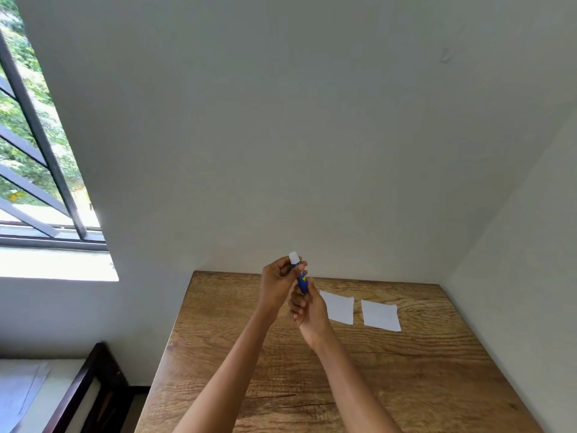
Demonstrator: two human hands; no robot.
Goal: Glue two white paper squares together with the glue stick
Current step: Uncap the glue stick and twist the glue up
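**Head view: glue stick held up between both hands, cap end uppermost**

Head view shows the task at its opening step. The glue stick (pixel 300 274) is raised above the far part of the tabletop (pixel 406 370), held roughly upright and leaning a little. The left hand (pixel 278 284) has its fingertips curled round the upper end, just below the white cap or tip. The right hand (pixel 307 309) wraps the lower end of the blue barrel from beneath. Both hands are therefore closed on the stick, one at each end.

Whether the white piece on top is a cap in place or the exposed glue is too small to tell. My reading is that the stick is being uncapped or twisted up, since no glue work on paper has begun.

The two white paper squares lie flat on the tabletop to the right of the hands, side by side with a narrow gap between them. The nearer square (pixel 340 307) sits just behind the right hand; the other square (pixel 381 314) lies further right. Neither is touched.

The next move, as I judge it, calls for baring the glue, bringing the stick down to one square, and steadying that sheet with the free hand so it does not slide.

Both forearms reach forward from the lower edge and converge at the stick, wrists lifted clear of the wood.
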